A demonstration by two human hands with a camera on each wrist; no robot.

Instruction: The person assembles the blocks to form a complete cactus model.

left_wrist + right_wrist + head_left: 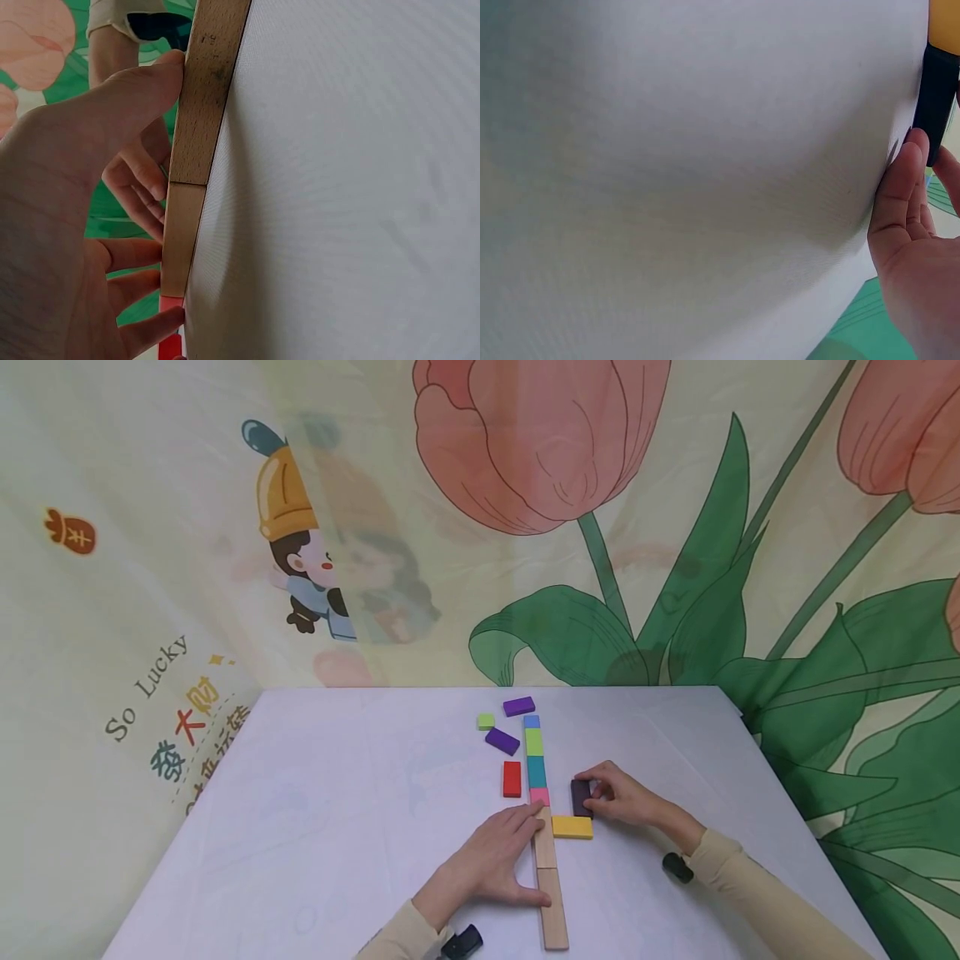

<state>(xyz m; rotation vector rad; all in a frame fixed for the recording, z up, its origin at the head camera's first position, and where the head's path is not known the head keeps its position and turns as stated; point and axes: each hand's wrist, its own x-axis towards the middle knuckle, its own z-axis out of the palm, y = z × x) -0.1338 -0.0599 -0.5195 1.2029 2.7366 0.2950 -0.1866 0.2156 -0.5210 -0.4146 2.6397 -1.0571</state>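
Two plain wooden blocks, a nearer one [553, 910] and a farther one [547, 847], lie end to end in a row. Beyond them the row continues with pink [539, 796], teal [536, 772], green [533, 742] and blue [532, 722] blocks. My left hand [491, 856] rests along the row's left side, fingers extended and thumb touching the nearer wooden block. To the right, a yellow block [572, 827] sits crosswise with one end at the farther wooden block. My right hand [626, 797] pinches a black block [579, 797] between thumb and fingers, just beyond the yellow block's outer end.
Left of the row lie a red block [512, 779], two purple blocks, one nearer [502, 741] and one at the back [519, 706], and a small light-green block [486, 722]. The white table [337, 810] ends at a patterned cloth backdrop [450, 610].
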